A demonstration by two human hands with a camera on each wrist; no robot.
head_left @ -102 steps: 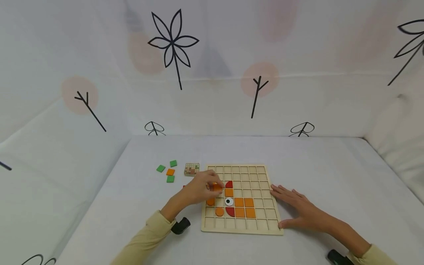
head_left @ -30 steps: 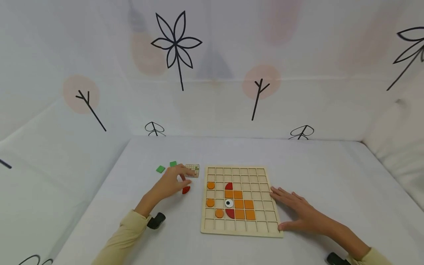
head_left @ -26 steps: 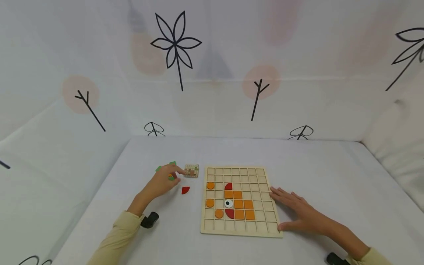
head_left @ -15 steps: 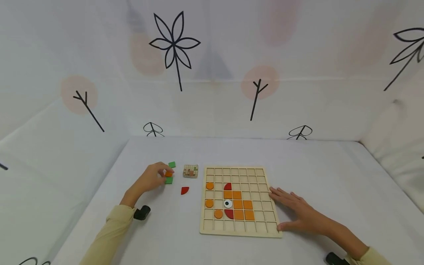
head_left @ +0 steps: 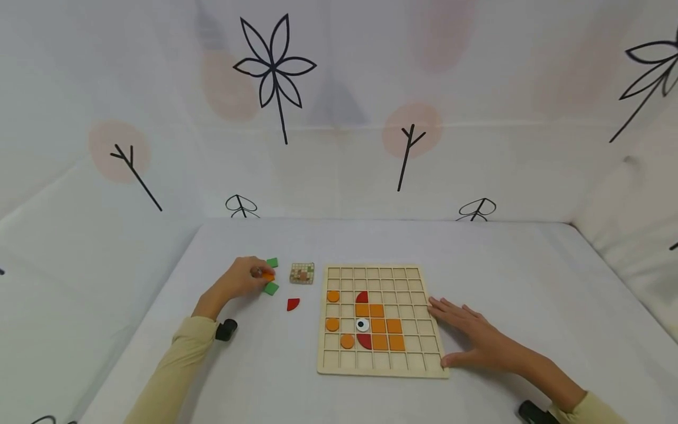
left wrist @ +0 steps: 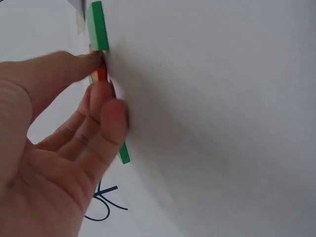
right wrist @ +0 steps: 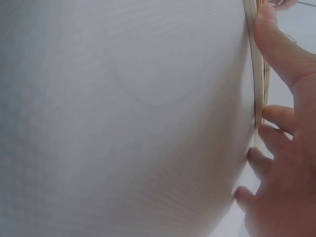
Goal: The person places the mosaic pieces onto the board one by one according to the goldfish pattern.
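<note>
Left fingers [left wrist: 112, 126] now around orange tile [left wrist: 100, 75]

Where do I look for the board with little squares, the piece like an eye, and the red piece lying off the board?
Board [head_left: 391, 311]: head view, on a bare square near its middle.
Eye piece [head_left: 361, 324]: head view, on its black pupil.
Red piece [head_left: 293, 304]: head view, on its upper face.

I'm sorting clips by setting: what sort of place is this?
Probably a makeshift tabletop booth, perhaps indoors: creased, printed sheeting rises behind and beside a white table, on which a grid board lies. Nothing beyond the sheeting shows.
</note>
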